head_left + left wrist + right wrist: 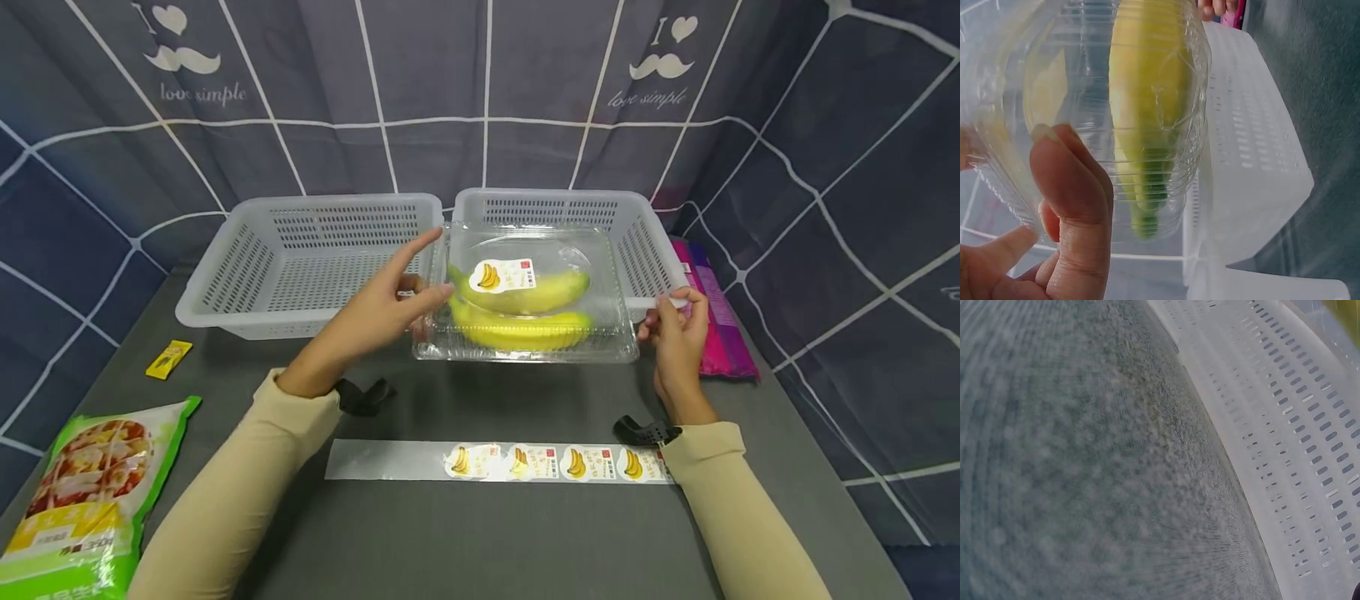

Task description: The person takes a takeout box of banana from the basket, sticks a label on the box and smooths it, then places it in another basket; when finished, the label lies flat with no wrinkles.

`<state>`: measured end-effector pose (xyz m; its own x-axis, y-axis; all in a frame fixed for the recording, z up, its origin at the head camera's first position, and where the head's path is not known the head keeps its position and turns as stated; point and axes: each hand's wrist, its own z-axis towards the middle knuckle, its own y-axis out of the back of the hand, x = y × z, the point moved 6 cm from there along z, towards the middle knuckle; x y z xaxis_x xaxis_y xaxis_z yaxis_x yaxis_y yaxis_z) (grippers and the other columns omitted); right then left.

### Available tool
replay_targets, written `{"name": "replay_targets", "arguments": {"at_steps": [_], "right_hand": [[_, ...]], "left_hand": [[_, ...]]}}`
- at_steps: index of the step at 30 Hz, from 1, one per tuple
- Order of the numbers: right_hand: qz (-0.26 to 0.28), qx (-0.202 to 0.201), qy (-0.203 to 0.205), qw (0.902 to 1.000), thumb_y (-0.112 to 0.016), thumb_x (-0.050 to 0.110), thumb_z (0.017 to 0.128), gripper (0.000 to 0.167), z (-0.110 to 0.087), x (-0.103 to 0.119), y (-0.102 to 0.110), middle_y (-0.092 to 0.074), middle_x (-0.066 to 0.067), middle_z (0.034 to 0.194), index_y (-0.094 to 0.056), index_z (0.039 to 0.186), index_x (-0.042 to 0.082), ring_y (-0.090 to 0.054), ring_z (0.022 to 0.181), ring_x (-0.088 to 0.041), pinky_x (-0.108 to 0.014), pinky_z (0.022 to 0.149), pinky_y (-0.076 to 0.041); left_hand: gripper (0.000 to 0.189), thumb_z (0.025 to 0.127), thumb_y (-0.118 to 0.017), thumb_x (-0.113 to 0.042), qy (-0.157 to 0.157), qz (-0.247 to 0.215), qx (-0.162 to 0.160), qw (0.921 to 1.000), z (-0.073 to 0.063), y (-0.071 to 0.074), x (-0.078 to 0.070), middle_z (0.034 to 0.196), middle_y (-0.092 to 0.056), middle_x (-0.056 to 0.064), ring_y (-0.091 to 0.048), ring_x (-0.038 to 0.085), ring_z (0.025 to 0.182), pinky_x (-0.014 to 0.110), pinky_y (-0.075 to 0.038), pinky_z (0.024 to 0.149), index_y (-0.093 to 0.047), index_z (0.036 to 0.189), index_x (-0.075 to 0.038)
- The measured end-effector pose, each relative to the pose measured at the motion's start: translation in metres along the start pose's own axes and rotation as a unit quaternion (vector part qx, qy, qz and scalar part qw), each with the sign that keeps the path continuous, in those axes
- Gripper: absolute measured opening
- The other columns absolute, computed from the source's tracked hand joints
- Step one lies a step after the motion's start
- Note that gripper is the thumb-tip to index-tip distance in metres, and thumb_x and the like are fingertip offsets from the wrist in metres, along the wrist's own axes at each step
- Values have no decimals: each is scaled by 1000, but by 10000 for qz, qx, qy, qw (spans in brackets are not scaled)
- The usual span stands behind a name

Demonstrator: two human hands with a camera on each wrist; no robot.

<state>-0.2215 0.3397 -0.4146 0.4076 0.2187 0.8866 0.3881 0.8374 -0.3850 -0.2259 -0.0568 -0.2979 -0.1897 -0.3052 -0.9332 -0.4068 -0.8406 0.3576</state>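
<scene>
A clear plastic clamshell box (566,250) with two yellow-green bananas (525,327) inside hangs over the front of the right white basket (651,242). On its lid is a banana-picture sticker (502,276). My left hand (375,304) holds the box by its left side; the left wrist view shows the thumb (1069,178) against the clear plastic. At the basket's front right corner my right hand (678,346) grips the rim, close to the box's right edge. The right wrist view shows the basket's slotted wall (1297,437), but little of the hand.
To the left stands a second white basket (247,321). A strip of banana stickers (390,460) lies in front on the grey table. A green-and-white food bag (90,492) and a small yellow packet (168,359) lie left; a pink bag (723,333) lies right. Curtains hang behind.
</scene>
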Motion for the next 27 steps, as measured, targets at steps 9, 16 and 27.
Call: {"name": "replay_targets", "arguments": {"at_steps": [9,16,27], "right_hand": [[58,16,-65,10000,-57,6,103,15,2,-1,0,-53,-8,68,-48,112,13,-51,47,-13,-23,43,-47],[165,-27,-79,9998,-57,5,103,14,1,-1,1,-53,-8,67,-48,111,13,-51,47,-13,-23,42,-47],[28,19,-5,10000,-56,7,104,13,2,-1,2,-53,-8,68,-47,111,13,-51,47,-13,-22,44,-47]], "left_hand": [[77,102,-63,-37,242,-165,238,9993,65,0,-2,120,-63,21,-61,23,66,41,-56,71,-15,163,-41],[78,108,-51,-37,539,-93,405,9977,103,-9,-4,83,-57,13,-59,27,68,47,-54,83,3,165,-35],[77,112,-38,-34,1215,230,1025,9870,136,-40,13,166,-24,16,-62,27,78,49,-52,93,23,160,-30]]}}
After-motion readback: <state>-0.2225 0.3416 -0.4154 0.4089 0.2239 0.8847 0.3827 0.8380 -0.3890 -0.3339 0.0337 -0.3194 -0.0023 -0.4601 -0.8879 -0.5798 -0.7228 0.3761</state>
